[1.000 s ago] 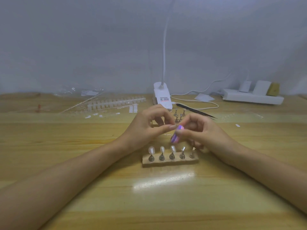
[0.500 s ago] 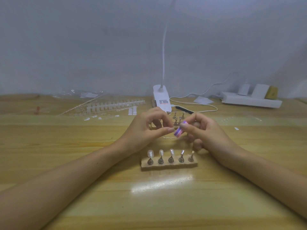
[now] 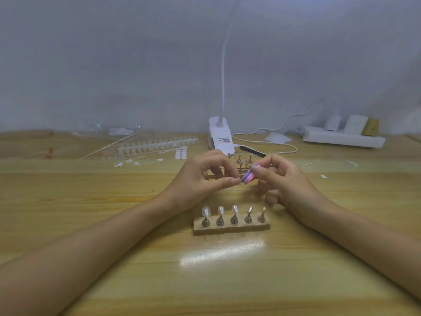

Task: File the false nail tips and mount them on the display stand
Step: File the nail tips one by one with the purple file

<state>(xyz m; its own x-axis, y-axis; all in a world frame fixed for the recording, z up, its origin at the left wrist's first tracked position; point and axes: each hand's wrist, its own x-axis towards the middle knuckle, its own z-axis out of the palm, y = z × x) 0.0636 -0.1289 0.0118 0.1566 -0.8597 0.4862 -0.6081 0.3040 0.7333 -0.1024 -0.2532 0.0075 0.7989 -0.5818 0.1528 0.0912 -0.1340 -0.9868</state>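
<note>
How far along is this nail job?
Done: three tips sit on the left pegs of the near stand. In hand: the right hand holds a purple-pink file against what the left hand pinches, likely a tip, too small to see clearly. Left: the stand's two right pegs look bare, as do the spare pegs behind the hands.

Dim, flat, greyish light with only faint shadows. A pale glare streak shines on the wooden surface [image 3: 136,281] near the camera. Everything looks soft and hazy, with wide-angle stretching toward the edges.
</note>
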